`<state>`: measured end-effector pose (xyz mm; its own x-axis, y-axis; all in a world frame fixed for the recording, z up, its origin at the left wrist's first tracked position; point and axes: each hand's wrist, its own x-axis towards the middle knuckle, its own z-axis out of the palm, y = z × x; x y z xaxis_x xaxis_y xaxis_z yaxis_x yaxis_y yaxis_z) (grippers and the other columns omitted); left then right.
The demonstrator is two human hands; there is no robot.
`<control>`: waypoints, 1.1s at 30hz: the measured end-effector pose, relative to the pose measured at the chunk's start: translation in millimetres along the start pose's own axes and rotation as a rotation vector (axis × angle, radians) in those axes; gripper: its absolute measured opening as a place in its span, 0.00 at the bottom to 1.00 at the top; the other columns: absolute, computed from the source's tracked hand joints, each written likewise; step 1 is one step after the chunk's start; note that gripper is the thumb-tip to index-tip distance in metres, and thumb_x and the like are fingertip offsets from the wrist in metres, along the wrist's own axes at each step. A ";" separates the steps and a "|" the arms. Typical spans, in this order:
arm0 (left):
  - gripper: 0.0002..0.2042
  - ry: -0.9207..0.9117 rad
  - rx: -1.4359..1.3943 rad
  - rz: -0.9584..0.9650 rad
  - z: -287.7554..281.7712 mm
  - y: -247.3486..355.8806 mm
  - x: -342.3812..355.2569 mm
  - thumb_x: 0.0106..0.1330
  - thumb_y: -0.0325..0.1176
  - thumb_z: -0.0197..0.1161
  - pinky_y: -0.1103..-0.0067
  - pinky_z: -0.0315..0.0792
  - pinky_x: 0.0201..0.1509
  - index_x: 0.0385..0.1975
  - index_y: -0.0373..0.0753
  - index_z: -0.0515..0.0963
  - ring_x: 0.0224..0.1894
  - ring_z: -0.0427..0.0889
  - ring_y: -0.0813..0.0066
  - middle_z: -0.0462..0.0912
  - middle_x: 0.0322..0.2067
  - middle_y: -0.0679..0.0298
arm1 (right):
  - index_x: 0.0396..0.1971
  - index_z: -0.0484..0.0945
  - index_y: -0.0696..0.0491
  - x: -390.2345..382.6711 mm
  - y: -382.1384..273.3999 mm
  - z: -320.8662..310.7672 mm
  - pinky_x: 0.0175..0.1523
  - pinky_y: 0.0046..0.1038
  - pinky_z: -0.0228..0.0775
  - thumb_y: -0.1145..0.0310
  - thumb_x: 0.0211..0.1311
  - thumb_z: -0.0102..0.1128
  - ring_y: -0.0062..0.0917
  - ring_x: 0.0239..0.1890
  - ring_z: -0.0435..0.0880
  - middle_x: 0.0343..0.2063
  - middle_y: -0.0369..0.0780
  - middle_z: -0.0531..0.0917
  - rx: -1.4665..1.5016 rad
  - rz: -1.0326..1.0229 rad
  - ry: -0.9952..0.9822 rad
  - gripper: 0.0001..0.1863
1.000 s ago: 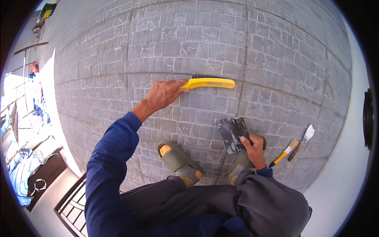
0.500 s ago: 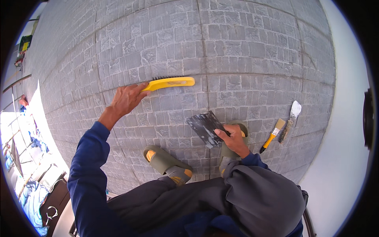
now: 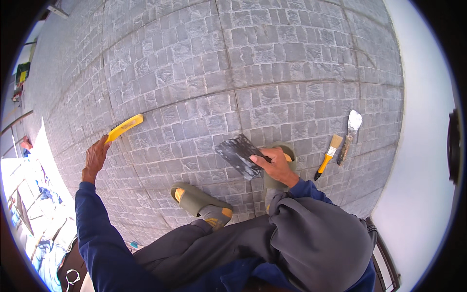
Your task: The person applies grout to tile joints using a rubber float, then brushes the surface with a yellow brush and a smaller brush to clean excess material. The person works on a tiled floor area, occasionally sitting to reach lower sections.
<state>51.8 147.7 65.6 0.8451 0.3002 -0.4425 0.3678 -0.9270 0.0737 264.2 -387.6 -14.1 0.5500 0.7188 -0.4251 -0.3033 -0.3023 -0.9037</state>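
Note:
At the left, my left hand (image 3: 97, 156) is closed round the handle end of a yellow wire brush (image 3: 125, 127); its bristles are mostly out of sight and its head points up and to the right, over the grey stone-patterned tiles (image 3: 194, 107). Near the middle, my right hand (image 3: 278, 166) grips a flat black scraper blade (image 3: 239, 156) smeared with white residue, thumb on top. That blade is just above the tiles or on them; I cannot tell which. A yellow-handled paintbrush (image 3: 328, 156) lies to the right of my right hand, beside a putty knife (image 3: 350, 136) with a white-coated blade.
My feet in olive slides (image 3: 199, 198) stand on the tiles below the blade. A white wall (image 3: 418, 121) runs along the right edge. On the far left are a sunlit strip with blue cloth (image 3: 46, 255) and a dark green item (image 3: 22, 73).
My left hand has swung the wire brush left and a little down, away from the middle. My right hand keeps the scraper blade over nearly the same tiles, and the view has shifted slightly.

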 end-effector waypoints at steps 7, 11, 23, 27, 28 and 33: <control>0.16 -0.042 0.035 0.103 15.1 69.9 41.6 0.74 0.44 0.56 0.62 0.71 0.26 0.47 0.37 0.77 0.22 0.80 0.51 0.79 0.20 0.50 | 0.25 0.80 0.62 1.0 5.4 -1.9 0.24 0.25 0.54 0.61 0.65 0.66 0.13 0.20 0.62 0.14 0.34 0.70 -0.112 -0.027 -0.018 0.18; 0.15 -0.011 0.058 0.290 9.5 127.3 43.6 0.72 0.45 0.59 0.63 0.72 0.24 0.45 0.39 0.76 0.21 0.80 0.54 0.80 0.21 0.55 | 0.21 0.75 0.62 0.1 7.5 3.5 0.24 0.29 0.54 0.57 0.66 0.65 0.18 0.19 0.58 0.13 0.38 0.65 -0.034 -0.068 0.029 0.23; 0.13 -0.006 -0.235 0.426 23.9 188.4 86.7 0.74 0.36 0.54 0.62 0.73 0.35 0.53 0.38 0.73 0.34 0.82 0.50 0.81 0.36 0.51 | 0.20 0.71 0.63 -0.4 6.9 -4.4 0.26 0.33 0.55 0.57 0.67 0.63 0.25 0.19 0.57 0.15 0.44 0.61 -0.124 -0.137 0.053 0.25; 0.14 -0.054 -0.245 0.354 26.4 248.4 108.6 0.73 0.35 0.55 0.62 0.75 0.34 0.55 0.39 0.72 0.33 0.83 0.51 0.82 0.36 0.52 | 0.20 0.71 0.63 -1.9 6.6 -4.6 0.25 0.33 0.56 0.57 0.67 0.64 0.26 0.19 0.56 0.15 0.45 0.61 -0.146 -0.109 0.063 0.25; 0.14 0.011 -0.285 0.376 33.5 270.1 116.4 0.73 0.36 0.56 0.62 0.75 0.32 0.55 0.40 0.73 0.32 0.83 0.51 0.83 0.36 0.52 | 0.19 0.70 0.62 -1.4 7.0 -4.6 0.25 0.33 0.56 0.58 0.67 0.64 0.26 0.20 0.56 0.15 0.45 0.62 -0.150 -0.124 0.078 0.24; 0.15 0.072 -0.261 0.410 51.3 270.6 124.9 0.72 0.40 0.58 0.63 0.76 0.30 0.53 0.42 0.74 0.28 0.83 0.51 0.83 0.32 0.54 | 0.23 0.78 0.62 1.2 3.7 -1.5 0.23 0.28 0.56 0.62 0.65 0.66 0.16 0.17 0.61 0.12 0.39 0.68 -0.080 -0.094 0.067 0.18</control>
<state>236.9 -77.2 -15.6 0.9620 -0.0540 -0.2678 0.0767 -0.8874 0.4545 265.0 -388.9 -18.0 0.6249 0.7034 -0.3386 -0.1863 -0.2869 -0.9397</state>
